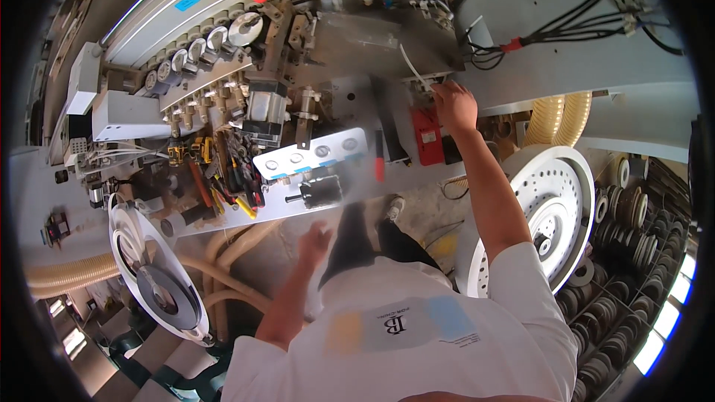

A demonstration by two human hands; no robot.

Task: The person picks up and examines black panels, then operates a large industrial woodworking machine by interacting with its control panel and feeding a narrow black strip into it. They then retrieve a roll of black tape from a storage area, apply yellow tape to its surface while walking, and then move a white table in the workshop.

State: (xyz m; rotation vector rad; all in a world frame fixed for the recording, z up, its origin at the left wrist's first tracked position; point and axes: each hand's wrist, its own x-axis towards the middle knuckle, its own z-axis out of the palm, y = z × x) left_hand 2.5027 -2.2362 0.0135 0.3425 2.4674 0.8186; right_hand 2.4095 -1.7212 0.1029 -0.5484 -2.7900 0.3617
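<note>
My right hand reaches forward to the machine, its fingers bent together at a small fitting by the lower end of a thin white strip. What lies between those fingertips is hidden. Just below that hand, a red box sits on the grey machine bed. My left hand hangs low in front of the bed's near edge, touching nothing I can see; motion smears its fingers. Nearest to it on the bed is a black motor-like cylinder with a short shaft, beside a white plate with round holes.
Screwdrivers and pliers lie left of the plate. A large white perforated wheel stands at my right, a white oval cover with a dark disc at my left. Ribbed hoses run below the bed; black cables cross the far right.
</note>
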